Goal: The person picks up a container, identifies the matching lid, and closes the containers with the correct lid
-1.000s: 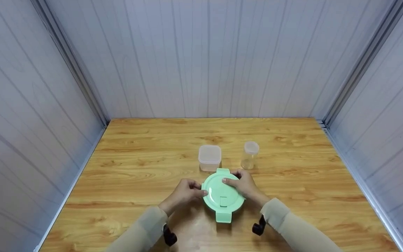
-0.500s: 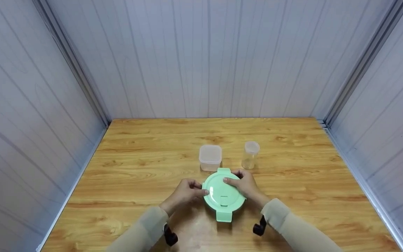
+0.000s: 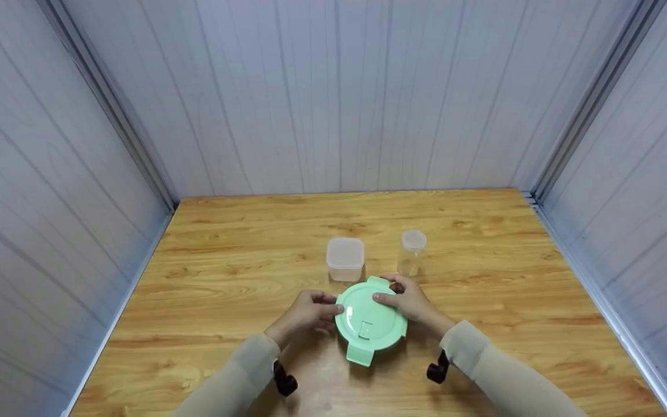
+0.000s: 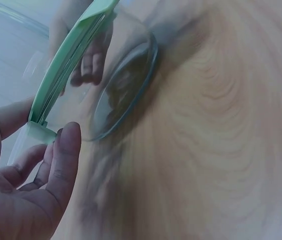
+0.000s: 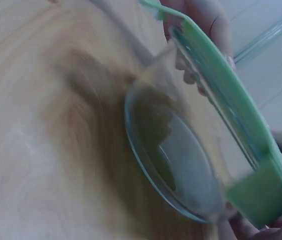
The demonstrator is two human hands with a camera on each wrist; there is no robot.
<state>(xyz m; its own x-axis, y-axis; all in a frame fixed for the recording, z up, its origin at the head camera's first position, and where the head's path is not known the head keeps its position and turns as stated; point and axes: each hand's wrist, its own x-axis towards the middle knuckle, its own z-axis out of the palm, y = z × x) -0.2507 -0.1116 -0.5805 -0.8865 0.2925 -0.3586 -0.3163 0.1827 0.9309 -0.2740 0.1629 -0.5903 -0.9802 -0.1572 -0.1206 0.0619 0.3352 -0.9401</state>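
A round clear food container with a light green lid is between my hands at the front middle of the table. Its glass bowl shows in both wrist views. My left hand pinches the lid's left edge, thumb on top; in the left wrist view its fingers meet a green side flap. My right hand grips the far right of the rim, thumb on the lid and the other fingers below the edge. One flap points toward me, another away.
Just behind the container stands a square translucent box with a frosted lid. To its right is a small clear jar, close to my right hand. Pale panel walls border the wooden table at back and sides.
The food container has turned slightly clockwise, its near flap swinging left and its far flap right. Both hands keep hold of it. The head view has shifted a little.
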